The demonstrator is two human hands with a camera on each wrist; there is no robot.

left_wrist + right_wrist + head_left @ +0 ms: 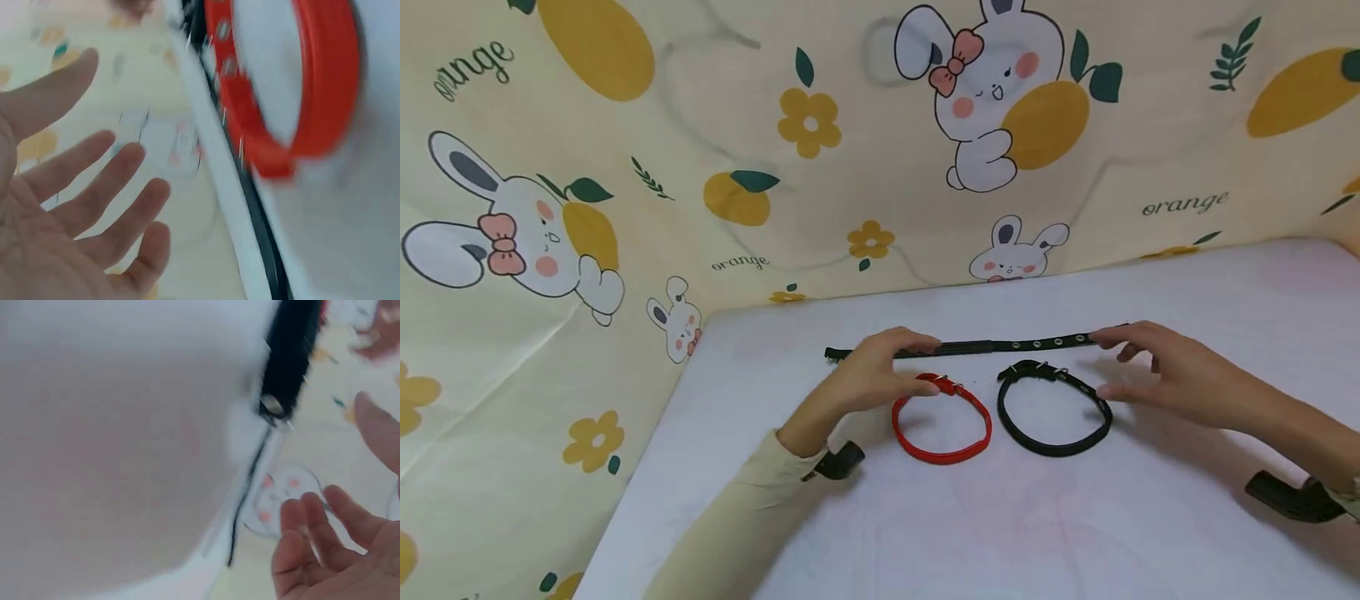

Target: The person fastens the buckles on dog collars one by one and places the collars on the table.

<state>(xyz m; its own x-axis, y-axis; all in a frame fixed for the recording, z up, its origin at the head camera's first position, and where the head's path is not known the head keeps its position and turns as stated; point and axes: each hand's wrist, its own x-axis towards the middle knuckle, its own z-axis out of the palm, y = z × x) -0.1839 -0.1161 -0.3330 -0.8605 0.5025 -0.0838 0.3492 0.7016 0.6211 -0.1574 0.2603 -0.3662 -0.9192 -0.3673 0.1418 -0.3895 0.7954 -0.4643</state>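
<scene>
A red buckled collar [942, 457] lies fastened in a loop on the white table, its buckle at the back. To its right is a black buckled collar [1055, 451], also closed into a loop. Behind both stretches a black strap [970, 347] with metal eyelets, laid out straight. My left hand [880, 371] hovers above the red collar and partly hides the strap; its fingers are spread and hold nothing in the left wrist view. Over the strap's right end and the black collar's right side is my right hand [1180, 375], fingers loosely bent around empty air.
The white table [940, 533] runs back to a cream cloth backdrop [865, 167] printed with rabbits and oranges. A dark wrist camera [841, 461] sits under the left wrist, and another dark camera [1292, 497] under the right.
</scene>
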